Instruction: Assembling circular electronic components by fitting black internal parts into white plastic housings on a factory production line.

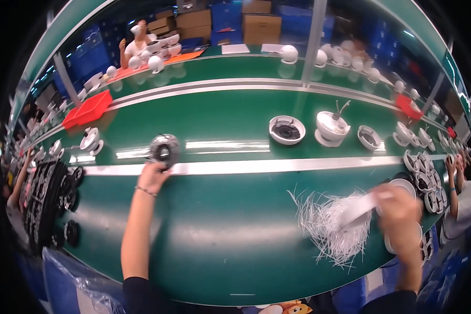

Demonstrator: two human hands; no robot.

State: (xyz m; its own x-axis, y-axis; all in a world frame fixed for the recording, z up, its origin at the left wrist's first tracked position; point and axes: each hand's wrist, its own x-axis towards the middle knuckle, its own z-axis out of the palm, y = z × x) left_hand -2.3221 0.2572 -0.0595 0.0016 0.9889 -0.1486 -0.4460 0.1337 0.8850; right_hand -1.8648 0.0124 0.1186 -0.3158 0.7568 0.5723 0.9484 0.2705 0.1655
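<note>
My left hand [153, 178] is closed around a dark grey round part [164, 150] with a ring-shaped opening in its face, held up over the white edge strip of the conveyor. At the right, my right hand [401, 217] is smeared by motion. A curved white plastic piece [355, 212], also blurred, extends from its fingers over a loose pile of thin white strips that look like cable ties [345, 248]. Beside and behind that hand are round white housings [403, 186], partly covered by it.
On the green conveyor [220, 112] stand a white housing with a black inside [287, 131], a white domed unit with wires [332, 128] and a smaller housing [370, 137]. Black parts are stacked in racks [44, 201] at left. A red tray [89, 110] lies farther back. People work around.
</note>
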